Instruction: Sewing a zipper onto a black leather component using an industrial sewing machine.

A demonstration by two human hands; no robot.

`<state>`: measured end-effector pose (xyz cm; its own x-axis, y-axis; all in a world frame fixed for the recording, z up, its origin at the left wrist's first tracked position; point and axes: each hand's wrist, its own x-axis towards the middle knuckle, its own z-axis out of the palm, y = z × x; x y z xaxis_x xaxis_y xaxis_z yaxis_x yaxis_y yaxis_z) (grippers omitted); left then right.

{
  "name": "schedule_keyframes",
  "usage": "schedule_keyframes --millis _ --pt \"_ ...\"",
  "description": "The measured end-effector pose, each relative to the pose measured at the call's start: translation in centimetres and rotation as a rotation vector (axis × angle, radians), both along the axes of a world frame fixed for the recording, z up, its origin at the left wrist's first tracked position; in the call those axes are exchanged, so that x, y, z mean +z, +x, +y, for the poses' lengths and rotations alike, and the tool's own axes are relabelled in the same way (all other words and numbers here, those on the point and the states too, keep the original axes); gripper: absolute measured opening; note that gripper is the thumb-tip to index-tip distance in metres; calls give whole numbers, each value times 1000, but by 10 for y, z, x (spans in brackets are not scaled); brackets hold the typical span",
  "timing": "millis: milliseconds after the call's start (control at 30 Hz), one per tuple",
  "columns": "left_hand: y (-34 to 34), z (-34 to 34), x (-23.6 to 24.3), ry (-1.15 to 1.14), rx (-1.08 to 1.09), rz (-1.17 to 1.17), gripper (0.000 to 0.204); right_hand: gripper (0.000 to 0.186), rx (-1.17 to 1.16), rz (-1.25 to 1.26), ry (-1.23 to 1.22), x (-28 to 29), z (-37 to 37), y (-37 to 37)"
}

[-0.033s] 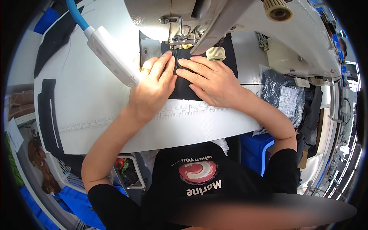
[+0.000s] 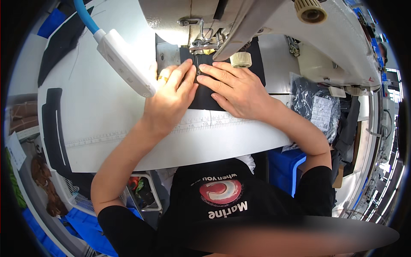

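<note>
A piece of black fabric [image 2: 205,102] lies flat on the sewing machine bed, its far part running under the presser foot [image 2: 198,52]. My left hand [image 2: 171,94], with a gold-coloured ring on one finger, rests on the fabric's left side, fingers stretched toward the needle area. On the right side my right hand [image 2: 239,92] lies flat, its fingers spread and pointing left. A narrow line runs along the fabric between the fingertips of both hands; whether it is a seam I cannot tell. Neither hand grips anything. The needle tip is too small to make out.
The white sewing machine [image 2: 338,32] arches over the far right. A white lamp [image 2: 124,60] hangs beside my left hand. A printed ruler scale [image 2: 205,123] crosses the table. Black fabric pieces [image 2: 53,124] lie at left, a clear plastic bag [image 2: 321,109] at right, a blue bin [image 2: 284,167] below.
The fabric's near edge has slid very slightly away from me, toward the presser foot. My left fingertips have moved slightly with it; my right hand is in almost the same place.
</note>
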<state>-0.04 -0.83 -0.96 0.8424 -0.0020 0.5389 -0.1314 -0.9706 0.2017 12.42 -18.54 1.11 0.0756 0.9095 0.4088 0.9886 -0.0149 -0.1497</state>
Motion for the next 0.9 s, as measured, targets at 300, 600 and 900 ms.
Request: schedule_keyframes --millis 300,600,900 --pt "3 4 1 34 -9 -33 32 39 -18 194 53 6 4 9" --pt "12 12 6 -2 -45 -34 32 35 -199 1921 16 24 12 56" --pt "12 14 4 29 -86 -76 33 13 -109 -127 164 -17 19 23"
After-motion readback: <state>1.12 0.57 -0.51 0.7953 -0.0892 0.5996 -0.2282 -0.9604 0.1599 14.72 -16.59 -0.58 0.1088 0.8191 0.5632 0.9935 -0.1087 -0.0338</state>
